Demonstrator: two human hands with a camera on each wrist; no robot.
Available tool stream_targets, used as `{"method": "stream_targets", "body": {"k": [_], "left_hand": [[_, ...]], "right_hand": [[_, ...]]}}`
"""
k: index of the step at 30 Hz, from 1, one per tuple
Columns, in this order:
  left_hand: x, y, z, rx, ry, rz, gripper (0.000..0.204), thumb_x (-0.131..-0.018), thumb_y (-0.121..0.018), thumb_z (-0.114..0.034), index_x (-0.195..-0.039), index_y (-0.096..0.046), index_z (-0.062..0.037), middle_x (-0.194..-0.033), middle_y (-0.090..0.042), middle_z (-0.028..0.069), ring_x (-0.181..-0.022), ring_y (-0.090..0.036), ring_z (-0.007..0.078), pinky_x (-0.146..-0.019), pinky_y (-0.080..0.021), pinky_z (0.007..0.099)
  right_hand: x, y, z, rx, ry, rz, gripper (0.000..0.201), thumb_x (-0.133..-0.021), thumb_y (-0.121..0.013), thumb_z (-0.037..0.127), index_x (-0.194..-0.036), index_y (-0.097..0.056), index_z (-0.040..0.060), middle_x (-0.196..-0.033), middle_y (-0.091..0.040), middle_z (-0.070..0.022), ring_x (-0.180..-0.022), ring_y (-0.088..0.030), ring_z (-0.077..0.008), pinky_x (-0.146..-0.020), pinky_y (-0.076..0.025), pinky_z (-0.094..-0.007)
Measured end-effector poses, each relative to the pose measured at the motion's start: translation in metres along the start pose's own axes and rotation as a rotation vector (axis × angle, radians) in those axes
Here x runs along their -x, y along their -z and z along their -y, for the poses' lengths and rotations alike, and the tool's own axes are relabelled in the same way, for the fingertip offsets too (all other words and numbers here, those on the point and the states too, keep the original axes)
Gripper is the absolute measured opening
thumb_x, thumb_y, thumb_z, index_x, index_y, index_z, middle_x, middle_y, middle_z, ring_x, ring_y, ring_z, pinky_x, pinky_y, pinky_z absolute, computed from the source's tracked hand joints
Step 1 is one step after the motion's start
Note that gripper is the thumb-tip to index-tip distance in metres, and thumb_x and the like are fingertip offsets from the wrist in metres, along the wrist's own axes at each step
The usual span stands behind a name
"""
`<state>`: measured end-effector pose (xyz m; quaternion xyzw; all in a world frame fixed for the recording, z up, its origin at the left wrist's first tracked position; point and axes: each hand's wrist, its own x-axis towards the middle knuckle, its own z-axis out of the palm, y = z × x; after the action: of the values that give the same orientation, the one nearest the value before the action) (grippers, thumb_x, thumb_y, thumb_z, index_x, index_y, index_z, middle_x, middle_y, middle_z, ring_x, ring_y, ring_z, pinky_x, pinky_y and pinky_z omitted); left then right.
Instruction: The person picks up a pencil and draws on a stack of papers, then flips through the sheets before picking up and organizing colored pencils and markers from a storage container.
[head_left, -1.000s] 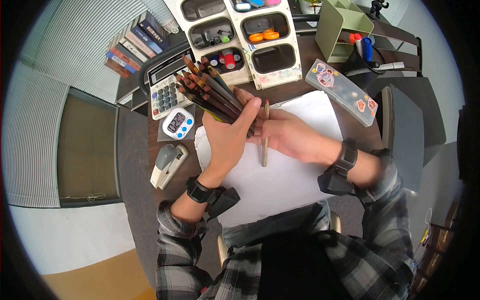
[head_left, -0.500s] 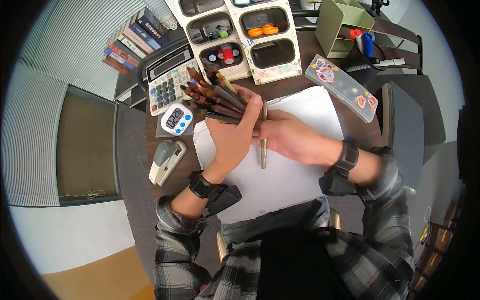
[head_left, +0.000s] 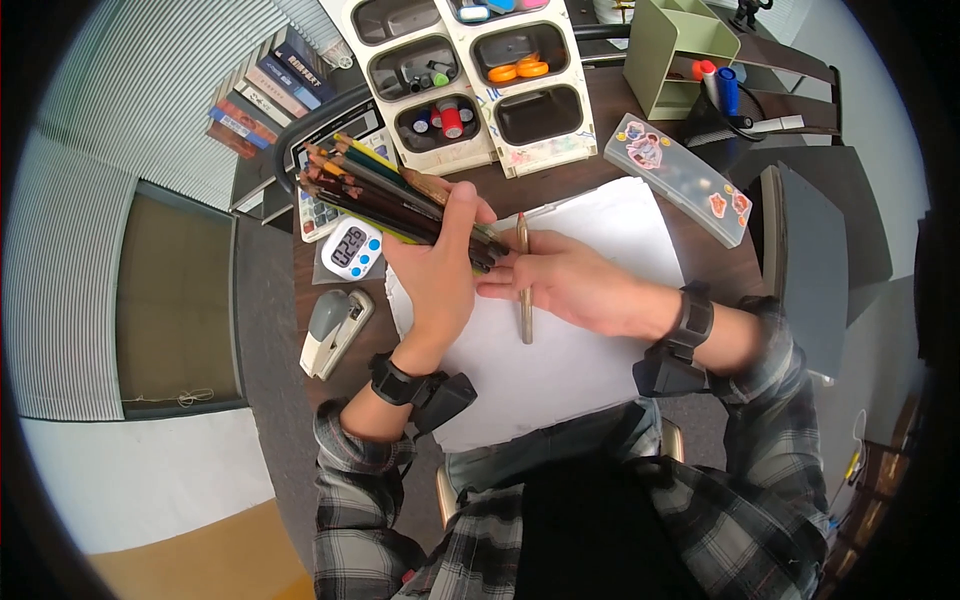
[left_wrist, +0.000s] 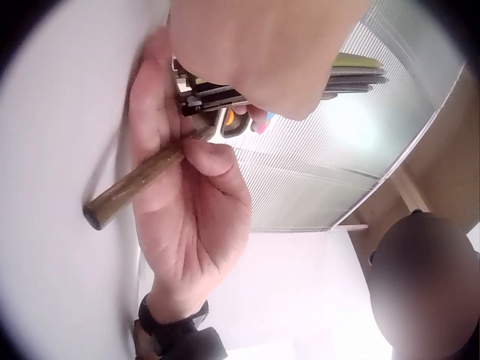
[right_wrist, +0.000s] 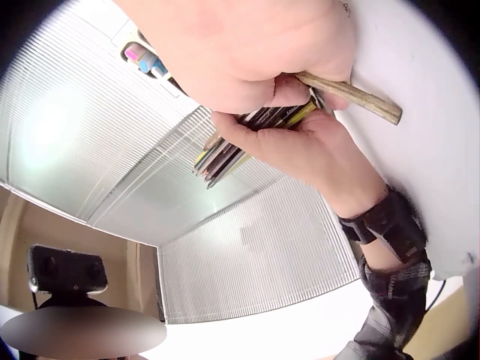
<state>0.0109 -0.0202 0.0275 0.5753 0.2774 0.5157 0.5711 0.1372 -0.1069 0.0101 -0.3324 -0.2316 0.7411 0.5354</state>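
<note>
A thick bundle of colored pencils [head_left: 385,195] is gripped in my left hand [head_left: 435,275], tips pointing up and left. Its blunt ends stick out beside the thumb, toward my right hand [head_left: 585,285]. That hand holds one single pencil [head_left: 526,300] under its thumb, red tip away from me, the worn brown end toward me. In the left wrist view the thumb lies across this pencil [left_wrist: 135,187], and the fingers reach to the ends of the bundle. Below both hands lies a stack of white paper [head_left: 560,375].
Left of the paper are a stapler [head_left: 337,335], a white timer [head_left: 352,248] and a calculator [head_left: 315,215]. Behind stands a white organizer [head_left: 545,155] with small items. To the right lie a stickered pencil case [head_left: 680,180], a pen cup [head_left: 710,125] and a green holder [head_left: 665,60].
My left hand first tipped the bundle, then swung it outward to the left, and its blunt ends now show more. The right hand keeps the single pencil in nearly the same spot.
</note>
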Motion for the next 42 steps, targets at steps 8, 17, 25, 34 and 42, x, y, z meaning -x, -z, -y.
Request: {"method": "stream_targets", "body": {"k": [8,17,25,34,42], "left_hand": [[0.011,-0.011,0.005,-0.011,-0.007,0.054,0.011,-0.094,-0.066,-0.007,-0.094,-0.056,-0.0016,-0.079,-0.064,0.0051,-0.074,-0.062,0.0110,-0.068,-0.050,0.0249],[-0.010,0.002,0.006,0.158,0.194,-0.042,0.018,-0.096,-0.065,-0.017,-0.095,-0.052,-0.0041,-0.077,-0.055,0.0034,-0.070,-0.055,0.0129,-0.065,-0.049,0.0286],[-0.015,0.013,0.009,0.310,0.430,0.127,0.017,-0.094,-0.066,-0.017,-0.096,-0.058,-0.0020,-0.084,-0.062,0.0050,-0.073,-0.062,0.0134,-0.065,-0.052,0.0281],[-0.003,-0.003,0.012,0.162,0.361,0.383,0.035,-0.094,-0.063,-0.009,-0.127,-0.056,0.0002,-0.104,-0.065,0.0047,-0.087,-0.062,0.0111,-0.076,-0.054,0.0283],[0.001,0.001,0.008,0.094,0.408,0.465,0.022,-0.092,-0.067,-0.009,-0.110,-0.058,-0.0010,-0.093,-0.065,0.0031,-0.080,-0.062,0.0099,-0.070,-0.050,0.0263]], "right_hand": [[0.001,-0.006,0.000,-0.022,-0.006,-0.013,0.043,-0.087,-0.048,-0.001,-0.128,-0.044,-0.0090,-0.129,-0.052,-0.0123,-0.121,-0.054,-0.0181,-0.111,-0.041,-0.0332],[-0.001,-0.008,0.003,0.124,0.049,-0.050,0.040,-0.096,-0.047,0.008,-0.133,-0.046,-0.0073,-0.126,-0.057,-0.0117,-0.114,-0.058,-0.0189,-0.103,-0.045,-0.0309],[-0.017,0.005,0.011,0.423,0.483,-0.240,0.044,-0.107,-0.043,0.030,-0.123,-0.056,-0.0080,-0.094,-0.066,-0.0067,-0.087,-0.062,-0.0147,-0.083,-0.051,-0.0271],[-0.015,0.009,0.016,0.517,0.556,-0.244,0.045,-0.109,-0.040,0.033,-0.127,-0.056,-0.0047,-0.100,-0.064,-0.0074,-0.091,-0.056,-0.0119,-0.084,-0.048,-0.0276],[-0.008,0.003,0.015,0.687,0.567,-0.303,0.049,-0.108,-0.040,0.034,-0.134,-0.050,-0.0053,-0.107,-0.065,-0.0173,-0.095,-0.058,-0.0194,-0.090,-0.046,-0.0315]]}}
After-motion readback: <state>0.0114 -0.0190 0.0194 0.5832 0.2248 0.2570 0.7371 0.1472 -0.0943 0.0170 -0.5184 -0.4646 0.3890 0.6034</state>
